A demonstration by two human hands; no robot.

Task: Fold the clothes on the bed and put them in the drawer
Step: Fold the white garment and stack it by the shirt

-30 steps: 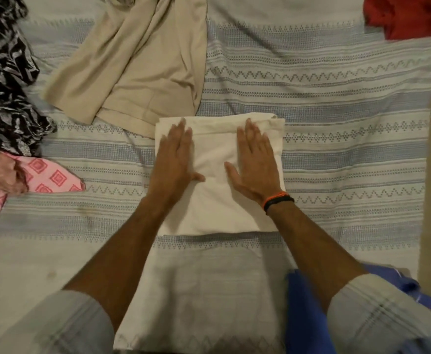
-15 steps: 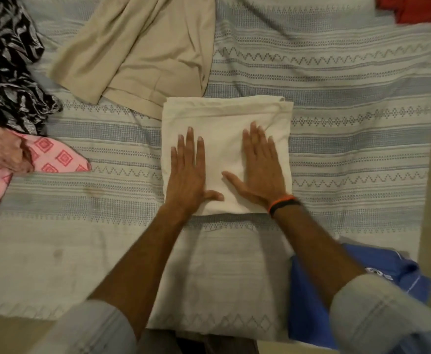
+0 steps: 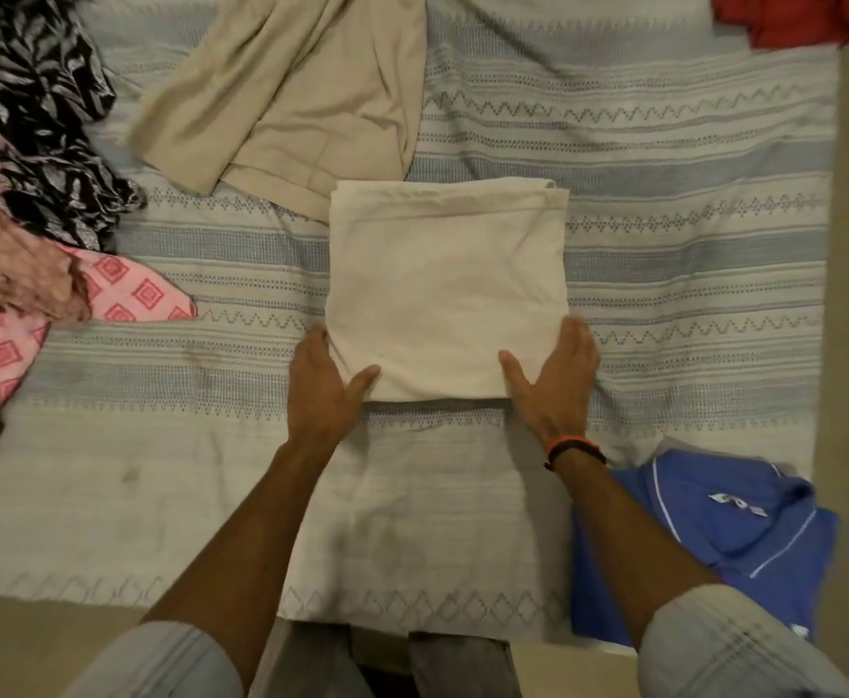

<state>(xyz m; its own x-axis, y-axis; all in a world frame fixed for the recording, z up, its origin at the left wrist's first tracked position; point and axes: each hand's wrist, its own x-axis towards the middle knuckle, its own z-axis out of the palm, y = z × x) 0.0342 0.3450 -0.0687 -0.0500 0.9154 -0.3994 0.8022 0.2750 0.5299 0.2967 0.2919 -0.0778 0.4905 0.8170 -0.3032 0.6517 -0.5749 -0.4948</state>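
fingers of both hands under cream cloth [image 3: 445,289] | red garment [image 3: 790,17] cut off

No text, number or brand can be read anywhere in the view. The one candidate is a small white label [image 3: 738,504] inside the collar of the blue polo shirt [image 3: 744,541], which lies nearer the person than the right hand's grip and out to its right; it carries dark marks, but they are too blurred to make out. A second white tag [image 3: 799,632] near that shirt's lower edge is just as illegible.
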